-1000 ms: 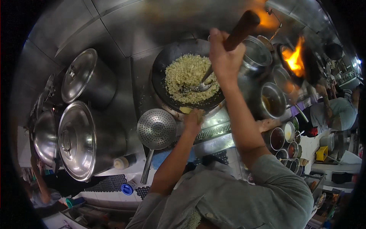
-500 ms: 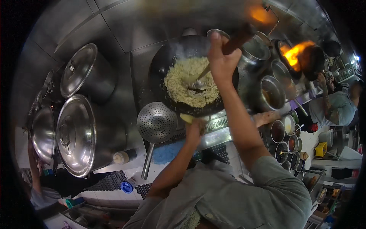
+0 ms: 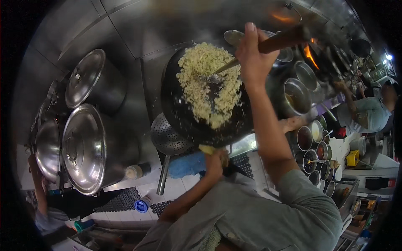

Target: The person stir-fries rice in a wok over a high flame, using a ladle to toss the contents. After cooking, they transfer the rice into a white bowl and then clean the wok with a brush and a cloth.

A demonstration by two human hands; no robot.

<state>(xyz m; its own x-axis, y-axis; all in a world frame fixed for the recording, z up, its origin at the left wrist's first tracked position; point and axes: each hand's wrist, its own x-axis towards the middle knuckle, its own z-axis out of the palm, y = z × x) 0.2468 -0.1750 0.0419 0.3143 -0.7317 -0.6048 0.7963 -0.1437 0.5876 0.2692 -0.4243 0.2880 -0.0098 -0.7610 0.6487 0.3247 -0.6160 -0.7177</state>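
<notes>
Person's right hand point(image 3: 256, 58) gripped ladle point(image 3: 227, 67), slanting down leftward into rice point(image 3: 194, 62) | left hand point(image 3: 215, 164) held yellowish cloth point(image 3: 205, 149) at near edge of wok point(image 3: 178, 119), rice ahead.

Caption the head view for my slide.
Left hand by the wok, right hand holding a ladle in the rice.

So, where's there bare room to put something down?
The steel counter looks bare between the lidded pots and the black wok. It's crowded right of the wok, where metal bowls and sauce containers sit close together.
</notes>
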